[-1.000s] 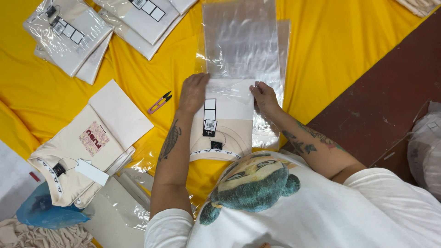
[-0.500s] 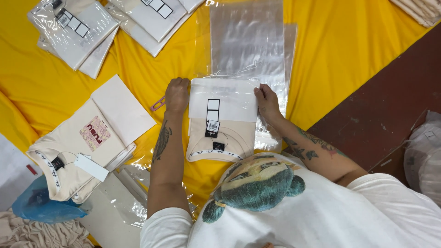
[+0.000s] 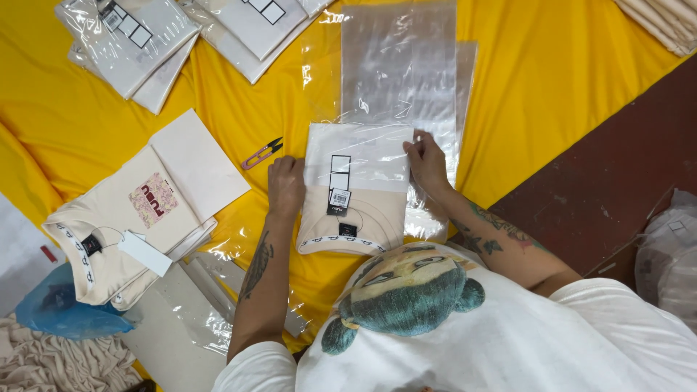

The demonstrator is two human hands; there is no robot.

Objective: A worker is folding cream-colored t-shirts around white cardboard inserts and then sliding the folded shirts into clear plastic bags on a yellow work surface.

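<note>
Flanking folded shirt [image 3: 356,190], snips [image 3: 262,153], shirt stack [image 3: 120,218], bagged shirts [image 3: 127,33]

Two hands in view, left hand [image 3: 287,185] and right hand [image 3: 427,161], each flat at one side of one folded cream shirt [image 3: 353,199] half inside one clear plastic bag [image 3: 396,80]. One small pair of pink thread snips [image 3: 263,153]. One stack of folded cream shirts [image 3: 120,221], perhaps two or three deep, count unclear. One white card sheet [image 3: 200,163]. Four or so bagged shirts [image 3: 134,33] at top left, overlapping, hard to count. One blue plastic bag [image 3: 62,316]. One yellow cloth [image 3: 566,80] underneath.
</note>
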